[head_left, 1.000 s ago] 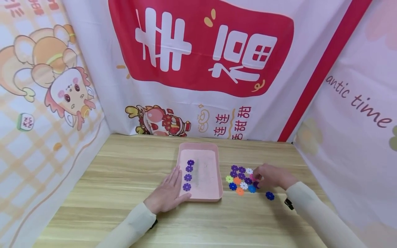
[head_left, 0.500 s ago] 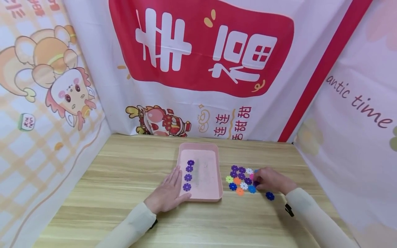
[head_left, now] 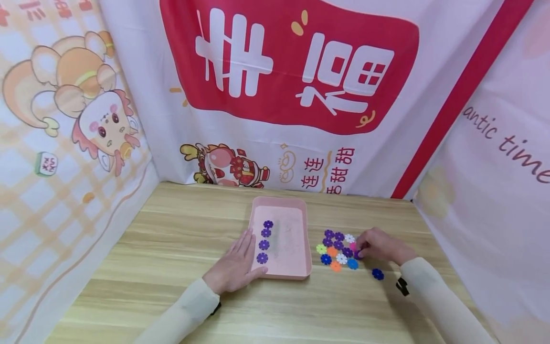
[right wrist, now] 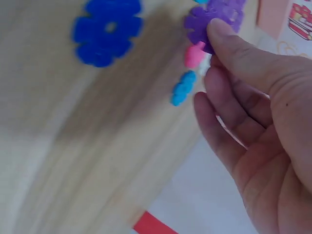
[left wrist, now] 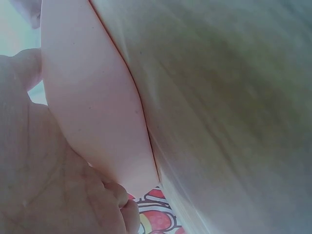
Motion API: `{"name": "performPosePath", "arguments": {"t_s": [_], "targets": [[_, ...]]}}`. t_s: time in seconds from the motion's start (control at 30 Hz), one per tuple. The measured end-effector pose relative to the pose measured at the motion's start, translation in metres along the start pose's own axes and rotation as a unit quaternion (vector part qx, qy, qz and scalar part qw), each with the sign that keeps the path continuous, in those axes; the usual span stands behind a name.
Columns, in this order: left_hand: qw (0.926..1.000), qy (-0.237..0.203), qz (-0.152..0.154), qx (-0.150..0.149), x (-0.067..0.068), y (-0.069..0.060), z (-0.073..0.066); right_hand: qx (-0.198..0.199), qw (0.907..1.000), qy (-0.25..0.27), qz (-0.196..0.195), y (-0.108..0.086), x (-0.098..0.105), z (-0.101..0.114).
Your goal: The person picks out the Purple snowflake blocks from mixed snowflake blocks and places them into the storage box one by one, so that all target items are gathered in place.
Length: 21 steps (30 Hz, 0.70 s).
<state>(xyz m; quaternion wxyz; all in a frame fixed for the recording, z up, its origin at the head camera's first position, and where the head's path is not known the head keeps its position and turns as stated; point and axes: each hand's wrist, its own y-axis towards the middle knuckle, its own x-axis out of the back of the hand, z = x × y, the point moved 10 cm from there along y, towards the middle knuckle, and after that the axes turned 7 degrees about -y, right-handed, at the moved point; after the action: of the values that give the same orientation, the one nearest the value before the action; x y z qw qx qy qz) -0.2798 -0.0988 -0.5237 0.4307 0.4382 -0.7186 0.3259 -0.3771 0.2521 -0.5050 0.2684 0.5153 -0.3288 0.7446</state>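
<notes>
In the head view my left hand (head_left: 232, 265) rests against the left side of a pink tray (head_left: 293, 239), its fingers straight along the rim and the thumb at the near corner. The left wrist view shows the palm beside the tray's wall (left wrist: 92, 97). Several purple snowflake discs (head_left: 264, 244) form a column inside the tray, along its left side. To the right, my right hand (head_left: 380, 244) pinches a purple snowflake disc (right wrist: 197, 24) between thumb and fingers, at the edge of a cluster of mixed-colour discs (head_left: 341, 258).
A lone dark blue disc (head_left: 377, 274) lies on the wooden table (head_left: 193, 215), nearer me than the right hand. A light blue disc (right wrist: 184, 88) and a pink disc (right wrist: 194, 55) show beside the right fingers. Printed cloth walls (head_left: 172, 157) stand behind and at both sides.
My right hand has closed its fingertips on the purple disc at the cluster's right edge. The left hand stays at the tray. The head view has shifted slightly.
</notes>
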Motion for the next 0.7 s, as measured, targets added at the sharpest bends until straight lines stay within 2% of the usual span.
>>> {"name": "performPosePath", "arguments": {"t_s": [0.13, 0.27, 0.43, 0.57, 0.7], "targets": [[1.0, -0.004, 0.004, -0.003, -0.001, 0.0, -0.002, 0.017, 0.9998, 0.0, -0.011, 0.001, 0.012, 0.009], [1.0, -0.006, 0.0, -0.003, 0.0, -0.001, -0.003, 0.038, 0.9989, -0.005, -0.025, 0.011, 0.03, 0.026], [1.0, -0.004, -0.003, 0.001, 0.003, -0.001, -0.002, 0.029, 0.9991, -0.009, -0.031, 0.033, 0.05, 0.049], [1.0, -0.002, -0.001, 0.001, 0.001, -0.001, -0.001, 0.017, 0.9994, -0.005, -0.031, 0.052, 0.054, 0.067], [1.0, -0.006, 0.001, -0.001, 0.0, -0.002, -0.003, 0.027, 0.9989, -0.006, -0.038, 0.071, 0.055, 0.089]]}}
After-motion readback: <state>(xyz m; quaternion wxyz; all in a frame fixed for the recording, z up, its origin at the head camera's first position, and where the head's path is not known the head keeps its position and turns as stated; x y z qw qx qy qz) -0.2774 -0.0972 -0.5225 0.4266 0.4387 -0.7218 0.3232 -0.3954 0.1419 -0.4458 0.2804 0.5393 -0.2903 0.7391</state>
